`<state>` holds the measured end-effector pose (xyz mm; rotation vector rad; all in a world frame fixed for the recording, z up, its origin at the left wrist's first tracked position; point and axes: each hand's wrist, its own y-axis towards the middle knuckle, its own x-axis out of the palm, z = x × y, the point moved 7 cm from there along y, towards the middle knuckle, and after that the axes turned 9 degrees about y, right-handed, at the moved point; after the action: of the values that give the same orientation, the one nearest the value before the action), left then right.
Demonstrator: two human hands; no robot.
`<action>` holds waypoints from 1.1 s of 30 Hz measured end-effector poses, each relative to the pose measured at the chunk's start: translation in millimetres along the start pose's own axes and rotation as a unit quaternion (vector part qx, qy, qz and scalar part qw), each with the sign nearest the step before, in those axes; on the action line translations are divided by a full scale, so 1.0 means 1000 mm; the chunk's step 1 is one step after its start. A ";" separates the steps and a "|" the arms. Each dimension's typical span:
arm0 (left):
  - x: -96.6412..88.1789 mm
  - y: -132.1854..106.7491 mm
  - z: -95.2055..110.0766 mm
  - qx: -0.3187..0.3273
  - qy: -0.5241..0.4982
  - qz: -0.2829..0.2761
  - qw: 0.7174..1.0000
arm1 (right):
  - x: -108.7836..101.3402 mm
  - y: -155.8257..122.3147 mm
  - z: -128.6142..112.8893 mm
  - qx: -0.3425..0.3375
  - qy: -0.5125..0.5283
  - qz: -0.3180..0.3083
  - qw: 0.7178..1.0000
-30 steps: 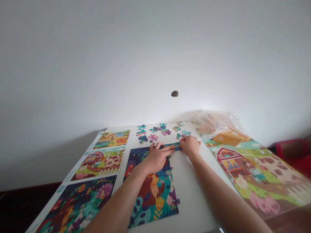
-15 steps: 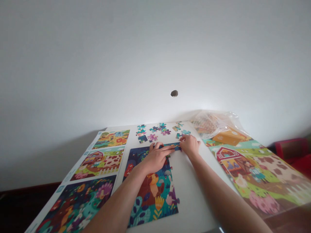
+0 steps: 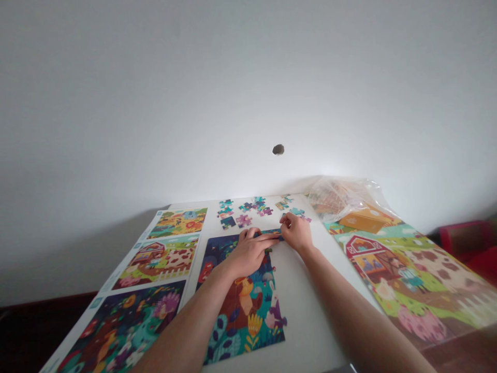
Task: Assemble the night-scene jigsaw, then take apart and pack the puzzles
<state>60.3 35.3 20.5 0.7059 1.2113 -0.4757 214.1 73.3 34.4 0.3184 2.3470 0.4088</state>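
A partly assembled jigsaw puzzle [image 3: 252, 305] with a dark forest scene lies on the white table. My left hand [image 3: 252, 254] rests on its upper part, the index finger stretched to the right and the other fingers partly bent. My right hand [image 3: 297, 233] is closed at the puzzle's top right, its curled fingers at the end of a dark blue puzzle piece [image 3: 274, 231] in the top row. Part of that piece is covered by both hands. Just beyond the hands lie loose puzzle pieces [image 3: 244, 220].
On the left is a sheet with three printed pictures [image 3: 163, 259]. A farm picture [image 3: 411, 280] covers the right side, with a yellow box [image 3: 363, 220] and a clear plastic bag [image 3: 341, 194] at its far end. Behind the table stands a white wall [image 3: 194, 103] with a hole [image 3: 278, 149].
My right hand has shifted slightly left and its fingers have curled more, now covering the right end of the top row. My left hand has barely moved.
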 end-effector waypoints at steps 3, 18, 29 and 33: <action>0.001 0.000 0.001 0.000 0.012 -0.013 1.000 | -0.001 0.002 0.001 -0.002 -0.004 0.013 1.000; 0.001 -0.001 -0.004 0.002 -0.006 0.001 1.000 | 0.002 0.003 0.009 0.029 -0.018 -0.005 0.999; -0.005 -0.004 0.004 0.021 0.031 0.013 0.999 | 0.000 0.001 0.008 0.022 -0.020 -0.047 0.998; -0.006 -0.004 0.007 0.039 0.042 0.000 0.998 | 0.002 0.001 0.008 0.023 -0.033 -0.053 0.998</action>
<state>60.7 27.1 26.6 0.7993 1.2772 -0.5002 218.4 76.4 28.1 0.2250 2.2985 0.2897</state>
